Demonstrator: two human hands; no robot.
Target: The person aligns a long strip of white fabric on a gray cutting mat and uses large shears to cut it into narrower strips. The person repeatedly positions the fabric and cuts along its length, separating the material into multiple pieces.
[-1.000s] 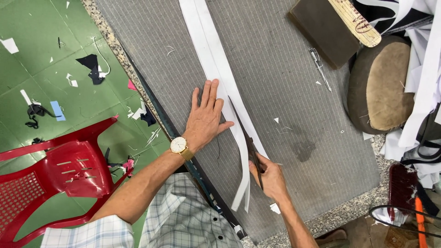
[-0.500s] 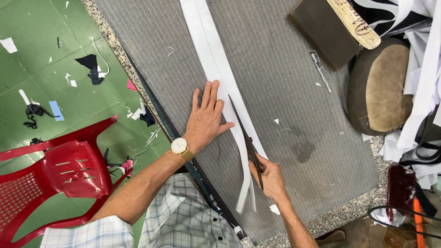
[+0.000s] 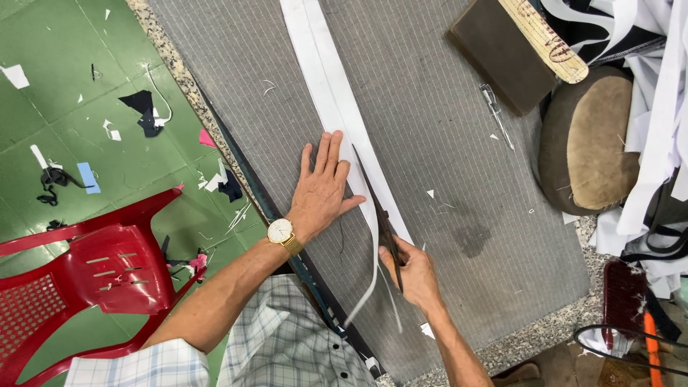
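Note:
A long white fabric strip (image 3: 326,79) lies along a grey striped cloth (image 3: 423,129) spread over the table. My left hand (image 3: 324,188), with a gold watch on the wrist, presses flat on the cloth at the strip's left edge. My right hand (image 3: 410,269) grips dark scissors (image 3: 376,208) whose blades point up the strip, partway through it. A thin cut sliver (image 3: 369,287) of white curls down toward me below the scissors.
A red plastic chair (image 3: 93,272) stands on the green floor, which is littered with fabric scraps. A dark block with a wooden ruler (image 3: 541,39) and a round tan cushion (image 3: 588,143) sit at the right. White fabric is heaped at the far right.
The scissors have advanced a little up the white strip, and the cut sliver below them hangs longer. My left hand stays pressed in place.

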